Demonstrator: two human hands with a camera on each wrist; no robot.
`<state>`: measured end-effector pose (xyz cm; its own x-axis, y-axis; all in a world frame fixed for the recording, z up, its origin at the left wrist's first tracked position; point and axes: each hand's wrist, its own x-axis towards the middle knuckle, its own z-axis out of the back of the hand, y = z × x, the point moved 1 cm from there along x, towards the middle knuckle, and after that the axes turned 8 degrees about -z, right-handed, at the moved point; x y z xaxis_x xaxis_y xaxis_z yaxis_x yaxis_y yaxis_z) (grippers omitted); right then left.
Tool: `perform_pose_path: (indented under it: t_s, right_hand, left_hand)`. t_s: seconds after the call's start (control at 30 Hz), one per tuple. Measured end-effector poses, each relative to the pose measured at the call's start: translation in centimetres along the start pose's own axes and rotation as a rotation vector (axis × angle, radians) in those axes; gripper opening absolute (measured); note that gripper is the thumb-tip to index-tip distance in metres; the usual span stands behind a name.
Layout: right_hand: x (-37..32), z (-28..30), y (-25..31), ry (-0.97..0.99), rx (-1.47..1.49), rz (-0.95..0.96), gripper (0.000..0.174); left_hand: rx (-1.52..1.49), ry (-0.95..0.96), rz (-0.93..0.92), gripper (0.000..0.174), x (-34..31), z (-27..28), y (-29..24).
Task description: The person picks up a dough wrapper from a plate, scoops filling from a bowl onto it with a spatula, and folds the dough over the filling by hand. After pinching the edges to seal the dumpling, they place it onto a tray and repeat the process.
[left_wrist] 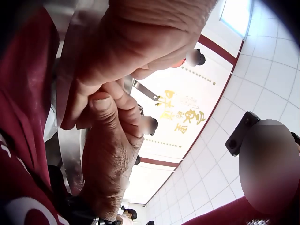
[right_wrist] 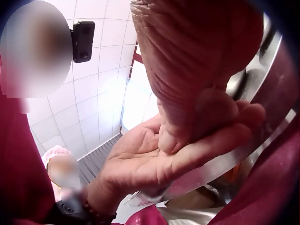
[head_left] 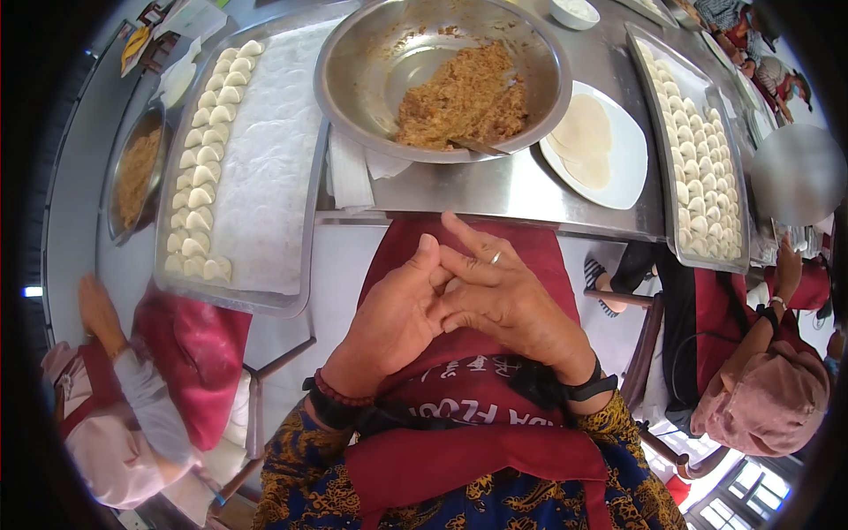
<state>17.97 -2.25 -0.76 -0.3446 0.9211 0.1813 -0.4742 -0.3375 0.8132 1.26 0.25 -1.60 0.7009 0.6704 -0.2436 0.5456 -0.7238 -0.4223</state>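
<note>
Left hand (head_left: 389, 314) and right hand (head_left: 512, 300) meet above the lap, before the red apron (head_left: 477, 455) and near the edge of the steel table (head_left: 424, 190). The left palm is turned up, its fingers loosely extended; the right fingers bend in against them, and whether anything is pinched between cannot be told. Just beyond, on the table, stands a metal bowl (head_left: 353, 71) of brown filling (head_left: 468, 93) with a utensil (head_left: 478, 147) in it. Right of it, pale wrappers (head_left: 581, 141) lie on a white plate (head_left: 631, 146). Farther right and on the left, trays (head_left: 278, 177) hold rows of dumplings (head_left: 205, 146).
</note>
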Motion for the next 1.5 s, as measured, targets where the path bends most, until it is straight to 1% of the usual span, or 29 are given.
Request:
perform_pose_path:
  t_s: [0.03, 0.07, 0.2, 0.27, 0.3, 0.33, 0.37, 0.4, 0.47, 0.5, 0.53, 0.57, 0.6, 0.67, 0.8, 0.87, 1.03, 1.1, 1.17, 1.2, 1.27, 1.33, 1.4, 1.43, 1.5]
  right_hand:
    - [0.0, -0.1, -0.2, 0.006, -0.025, 0.022, 0.018]
    - [0.0, -0.1, -0.3, 0.012, -0.050, 0.044, 0.018]
    - [0.0, -0.1, -0.2, 0.033, -0.073, 0.034, 0.019]
    - [0.0, -0.1, -0.2, 0.003, 0.077, -0.065, 0.020]
    - [0.0, 0.0, -0.3, -0.009, 0.066, -0.065, 0.020]
    - [-0.1, 0.0, -0.5, -0.012, 0.143, -0.097, 0.021]
    - [-0.2, 0.1, -0.9, -0.022, 0.213, -0.131, 0.022]
    - [-0.4, 0.0, -1.5, -0.046, 0.215, -0.114, 0.024]
    - [-0.8, -0.3, -1.9, -0.096, 0.201, -0.109, 0.023]
    - [-0.9, -0.4, -2.0, -0.116, 0.238, -0.121, 0.022]
    - [-0.8, -0.5, -1.9, -0.134, 0.278, -0.129, 0.021]
    - [-0.8, -0.3, -1.6, -0.124, 0.299, -0.164, 0.012]
    - [-0.8, -0.2, -1.6, -0.129, 0.341, -0.157, 0.012]
    - [-0.7, 0.5, -1.2, -0.099, 0.375, -0.211, 0.012]
    - [-0.9, 0.8, -1.4, -0.125, 0.363, -0.176, 0.011]
    - [-0.8, 0.9, -1.4, -0.145, 0.601, -0.254, 0.012]
    - [-0.8, 2.6, -1.6, -0.173, 0.589, -0.243, 0.015]
    - [-0.7, 3.3, -2.0, -0.176, 0.565, -0.243, 0.016]
    - [-0.7, 3.9, -2.8, -0.168, 0.599, -0.284, 0.014]
    - [-0.6, 4.7, -2.7, -0.172, 0.595, -0.283, 0.014]
    - [-0.2, 7.0, -2.4, -0.115, 0.694, -0.383, 0.012]
    - [0.2, 8.9, -3.2, -0.144, 0.657, -0.391, 0.013]
    - [0.8, 11.7, -3.4, -0.177, 0.594, -0.395, 0.013]
    - [1.2, 13.0, -3.7, -0.185, 0.592, -0.407, 0.013]
    - [2.3, 15.9, -4.5, -0.184, 0.540, -0.449, 0.013]
  left_hand:
    - [0.064, -0.118, 0.044, 0.061, -0.1, -0.5, 0.0]
    - [0.064, -0.118, 0.044, 0.061, -0.1, -0.5, 0.0]
    - [0.037, -0.094, 0.029, 0.062, -0.1, 0.0, 0.3]
    - [0.031, -0.080, 0.020, 0.063, -0.1, 0.5, 0.3]
    - [-0.046, -0.087, 0.016, 0.062, -0.1, 0.8, 0.3]
    - [-0.123, -0.088, 0.019, 0.062, 0.0, 1.0, 0.3]
    - [-0.159, -0.061, 0.002, 0.065, -0.2, 1.2, 0.3]
    - [-0.154, -0.024, 0.027, 0.065, -0.3, 0.8, 0.1]
    - [-0.072, -0.122, 0.026, 0.072, -0.1, -0.3, -0.5]
    - [-0.064, -0.074, 0.055, 0.072, 0.0, -0.4, -0.4]
    - [-0.055, -0.111, 0.034, 0.074, 0.0, -0.3, -0.4]
    - [-0.044, -0.153, 0.007, 0.076, 0.1, -0.2, -0.4]
    - [-0.035, -0.121, 0.024, 0.076, 0.2, -0.3, -0.4]
    - [0.000, -0.130, 0.001, 0.075, 0.4, -0.6, -0.6]
    - [0.049, -0.150, -0.008, 0.073, 1.0, -0.7, -0.6]
    - [0.073, -0.136, -0.007, 0.073, 1.4, -0.9, -0.6]
    - [0.068, -0.119, -0.009, 0.071, 2.6, -1.6, -0.5]
    - [0.090, -0.161, 0.010, 0.069, 3.2, -1.9, -0.6]
    - [0.122, -0.182, -0.007, 0.068, 3.7, -1.9, -0.7]
    - [0.150, -0.211, -0.025, 0.067, 4.0, -1.7, -0.7]
    - [0.201, -0.199, -0.025, 0.064, 4.4, -0.6, -0.7]
    - [0.250, -0.189, -0.028, 0.061, 4.4, 0.3, -0.9]
    - [0.320, -0.299, -0.053, 0.052, 4.2, 1.1, -1.0]
    - [0.319, -0.297, -0.055, 0.052, 3.9, 1.6, -1.1]
    - [0.282, -0.326, -0.044, 0.045, 3.3, 2.7, -1.2]
